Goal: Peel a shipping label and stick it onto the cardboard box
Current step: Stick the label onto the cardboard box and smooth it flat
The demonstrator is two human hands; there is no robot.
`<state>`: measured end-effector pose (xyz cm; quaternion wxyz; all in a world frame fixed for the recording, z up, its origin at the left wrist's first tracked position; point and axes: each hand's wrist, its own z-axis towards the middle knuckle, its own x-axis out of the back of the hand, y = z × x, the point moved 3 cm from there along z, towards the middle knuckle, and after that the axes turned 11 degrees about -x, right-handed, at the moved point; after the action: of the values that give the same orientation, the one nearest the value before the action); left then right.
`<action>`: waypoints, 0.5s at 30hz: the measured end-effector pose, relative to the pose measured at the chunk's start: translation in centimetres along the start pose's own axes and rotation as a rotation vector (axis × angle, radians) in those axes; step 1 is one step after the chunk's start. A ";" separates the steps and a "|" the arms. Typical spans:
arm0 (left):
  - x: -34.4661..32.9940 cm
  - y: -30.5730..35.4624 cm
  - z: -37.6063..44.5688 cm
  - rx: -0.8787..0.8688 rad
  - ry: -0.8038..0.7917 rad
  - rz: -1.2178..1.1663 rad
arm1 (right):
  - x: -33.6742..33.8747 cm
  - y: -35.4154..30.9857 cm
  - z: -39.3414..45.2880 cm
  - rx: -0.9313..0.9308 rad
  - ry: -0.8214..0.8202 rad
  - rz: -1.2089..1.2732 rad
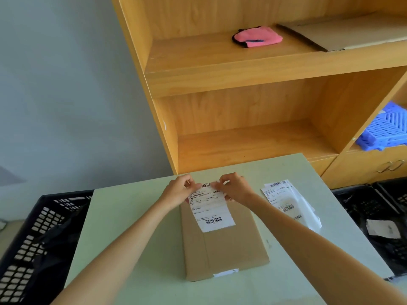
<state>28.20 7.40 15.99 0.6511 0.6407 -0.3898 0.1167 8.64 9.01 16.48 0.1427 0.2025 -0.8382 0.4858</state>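
A flat brown cardboard box (226, 245) lies on the pale green table (132, 238), its long side running away from me. A white shipping label (210, 209) with barcodes hangs over the box's far half. My left hand (178, 190) pinches the label's top left corner and my right hand (235, 188) pinches its top right corner. The label's lower edge rests on or just above the box top; I cannot tell whether it touches.
Several more labels (286, 201) lie on the table to the right. Black plastic crates stand at the left (33, 249) and right (378, 216). A wooden shelf unit (242, 84) behind holds a pink cloth (257, 37), flat cardboard (348, 34) and blue plastic pieces (387, 130).
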 end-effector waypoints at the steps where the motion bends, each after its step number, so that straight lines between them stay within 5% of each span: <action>1: -0.5 -0.5 0.0 -0.006 -0.007 0.053 | -0.3 0.5 0.2 -0.013 -0.001 -0.007; 15: -8.6 -4.5 0.4 -0.016 0.044 0.273 | -3.2 6.6 3.4 -0.139 0.194 -0.327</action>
<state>25.29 9.30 6.94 0.6427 0.5738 -0.4599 0.2149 8.17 9.66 8.40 0.3132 0.2777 -0.8082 0.4143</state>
